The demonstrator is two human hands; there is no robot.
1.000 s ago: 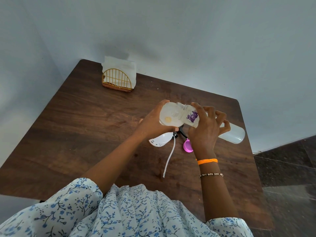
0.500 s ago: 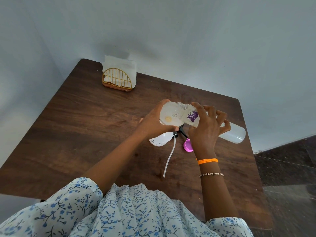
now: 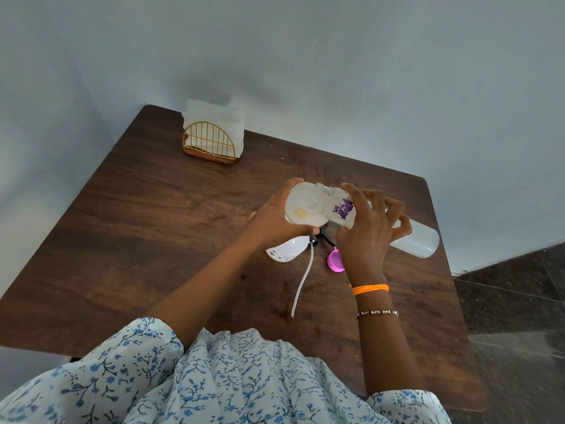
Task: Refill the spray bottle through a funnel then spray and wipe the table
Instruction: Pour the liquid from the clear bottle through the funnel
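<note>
Near the surface's (image 3: 159,228) right edge, my left hand (image 3: 275,218) grips the funnel (image 3: 301,209); my right hand (image 3: 363,228) grips the tilted refill bottle (image 3: 342,208). I should keep its mouth inside the funnel's rim and pour slowly.

The surface (image 3: 159,228) is showing dark brown wood grain. The funnel (image 3: 302,209) is looking milky white with a yellowish spot; the bottle (image 3: 415,238) is frosted white, wearing a purple print. A pink cap (image 3: 334,263) is lying beside a white sprayer (image 3: 287,249). The sleeves (image 3: 128,362) are showing blue flowers on white. An orange band (image 3: 370,289) is circling the wrist. The gold holder (image 3: 209,145) is carrying white napkins (image 3: 214,117).
</note>
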